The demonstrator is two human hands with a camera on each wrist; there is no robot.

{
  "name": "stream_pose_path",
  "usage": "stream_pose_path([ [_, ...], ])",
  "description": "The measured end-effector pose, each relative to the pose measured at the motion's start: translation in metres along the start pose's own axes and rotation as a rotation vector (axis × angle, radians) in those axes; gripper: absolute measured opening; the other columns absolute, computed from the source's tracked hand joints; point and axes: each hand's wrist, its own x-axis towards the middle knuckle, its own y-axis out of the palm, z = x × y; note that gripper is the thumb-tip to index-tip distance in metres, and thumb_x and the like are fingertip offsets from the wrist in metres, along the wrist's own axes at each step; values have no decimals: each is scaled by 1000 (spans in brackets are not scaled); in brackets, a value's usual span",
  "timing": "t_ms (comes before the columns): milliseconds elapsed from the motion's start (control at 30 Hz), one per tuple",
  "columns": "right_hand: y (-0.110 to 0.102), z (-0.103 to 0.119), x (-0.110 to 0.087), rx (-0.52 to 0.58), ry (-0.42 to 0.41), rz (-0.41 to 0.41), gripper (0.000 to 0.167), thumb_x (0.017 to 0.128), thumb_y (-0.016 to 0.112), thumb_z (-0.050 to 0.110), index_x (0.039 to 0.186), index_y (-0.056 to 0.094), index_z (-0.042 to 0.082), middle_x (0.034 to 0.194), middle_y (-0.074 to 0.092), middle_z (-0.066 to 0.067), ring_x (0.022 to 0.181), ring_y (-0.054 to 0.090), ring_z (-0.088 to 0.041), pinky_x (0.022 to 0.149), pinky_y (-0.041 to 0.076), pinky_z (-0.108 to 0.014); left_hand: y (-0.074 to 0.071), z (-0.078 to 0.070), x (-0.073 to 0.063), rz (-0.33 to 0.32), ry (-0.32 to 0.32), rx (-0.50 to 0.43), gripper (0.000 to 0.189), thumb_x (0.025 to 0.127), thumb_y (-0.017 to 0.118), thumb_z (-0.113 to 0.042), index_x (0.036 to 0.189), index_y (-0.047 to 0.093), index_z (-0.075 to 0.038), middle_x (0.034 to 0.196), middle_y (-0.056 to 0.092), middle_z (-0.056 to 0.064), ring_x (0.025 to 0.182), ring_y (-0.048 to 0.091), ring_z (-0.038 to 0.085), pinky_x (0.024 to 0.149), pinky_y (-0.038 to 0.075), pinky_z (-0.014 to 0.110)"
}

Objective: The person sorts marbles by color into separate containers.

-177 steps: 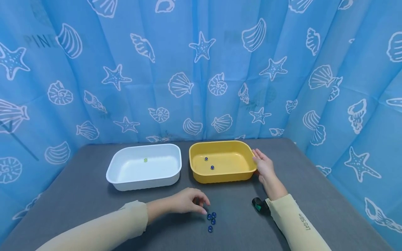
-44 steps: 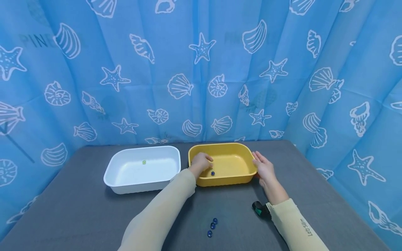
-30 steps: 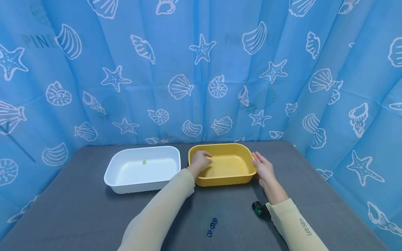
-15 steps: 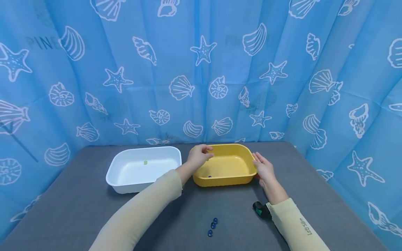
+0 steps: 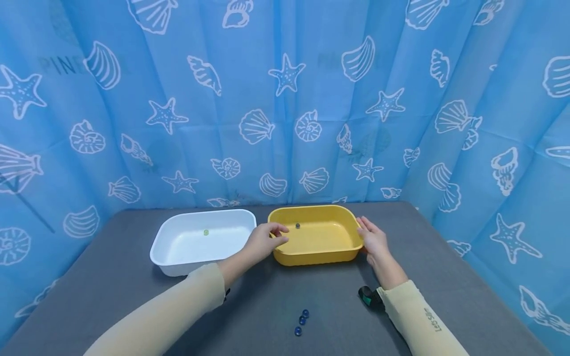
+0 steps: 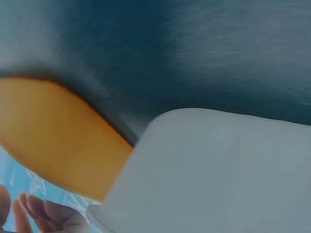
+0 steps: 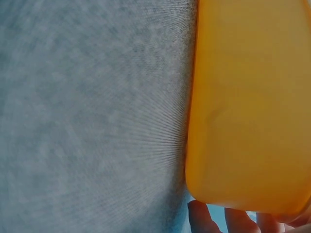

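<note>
My right hand [image 5: 374,243] grips the right end of the yellow tub [image 5: 318,258], thumb at the rim and fingers against the outside. Fingertips [image 7: 199,213] show at that end wall in the right wrist view. My left hand [image 5: 263,241] hovers at the tub's left rim with thumb and fingers apart and nothing visible between them. Inside the tub, a small dark bead [image 5: 297,225] lies towards the back left; the front wall hides part of the floor. Several small dark-blue beads [image 5: 302,320] lie in a short row on the table in front.
Left of the yellow tub stands a white tub [image 5: 196,267] with a small green piece [image 5: 206,232] on its floor. A black strap-like object [image 5: 369,296] lies by my right sleeve. Behind the grey table [image 5: 111,277] hangs a blue shell-print curtain [image 5: 285,123].
My left hand has drawn back from inside the yellow tub to its left rim. Fewer beads lie on the table than in the earliest frame. My right hand has stayed at the tub.
</note>
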Motion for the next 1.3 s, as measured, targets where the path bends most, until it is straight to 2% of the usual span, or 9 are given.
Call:
stream_pose_path([
  [200, -1, -1, 1, 4, -1, -2, 52, 107, 36, 13, 156, 19, 13, 157, 26, -4, 144, 23, -20, 113, 25, -38, -1, 4, -21, 112, 106, 25, 18, 89, 71, -10, 104, 70, -1, 78, 58, -2, 71, 51, 12, 62, 46, 24],
  [367, -3, -2, 1, 3, 3, 9, 52, 107, 35, 14, 156, 18, 14, 157, 25, -3, 145, 21, -20, 113, 25, -39, 1, 8, -34, 211, 146, 5, 18, 90, 70, -11, 105, 69, -1, 83, 60, -2, 76, 52, 11, 66, 46, 24],
  [533, -4, -2, 1, 1, 9, 7, 52, 107, 35, 14, 156, 18, 14, 157, 25, -3, 144, 21, -20, 113, 25, -38, 4, 13, -41, 375, 211, 18, 22, 91, 69, -11, 111, 68, -2, 91, 63, 4, 76, 50, 8, 67, 45, 23],
  [667, -3, -2, 0, -1, 16, 3, 52, 107, 36, 14, 156, 18, 15, 157, 25, -3, 144, 22, -20, 113, 25, -39, 9, 19, -44, 533, 225, -14, 24, 92, 68, -10, 115, 68, -3, 96, 63, 10, 76, 50, 5, 67, 44, 21],
  [733, -3, -2, 0, 1, 19, 4, 52, 107, 35, 14, 156, 18, 15, 157, 25, -3, 144, 22, -20, 113, 25, -39, 11, 22, -45, 603, 240, -11, 25, 91, 68, -10, 115, 68, -3, 94, 62, 8, 75, 49, 3, 67, 43, 19],
  [833, -2, -2, -2, 5, 19, 5, 52, 107, 35, 14, 156, 18, 14, 157, 25, -3, 144, 22, -19, 113, 25, -39, 15, 25, -48, 679, 296, 8, 22, 90, 70, -10, 112, 69, -4, 91, 60, 3, 74, 48, 0, 66, 42, 17],
  [933, -2, 0, -3, 10, 19, 14, 52, 107, 35, 14, 156, 17, 14, 158, 24, -2, 144, 22, -19, 113, 26, -38, 18, 26, -50, 730, 368, 36, 20, 89, 71, -10, 108, 70, -5, 89, 59, -4, 73, 47, -2, 65, 43, 16],
  [1100, -1, 3, -3, 21, 23, 31, 53, 107, 35, 13, 156, 16, 15, 158, 23, -1, 144, 22, -18, 112, 27, -38, 18, 25, -53, 780, 448, 94, 20, 88, 72, -12, 108, 72, -8, 88, 57, -9, 78, 49, 0, 69, 43, 15],
  [1300, 1, 5, -3, 28, 26, 27, 53, 106, 36, 13, 156, 17, 15, 158, 25, -1, 144, 23, -18, 112, 27, -37, 18, 24, -54, 817, 474, 139, 20, 88, 73, -14, 108, 73, -10, 87, 57, -10, 81, 47, -2, 73, 42, 14],
])
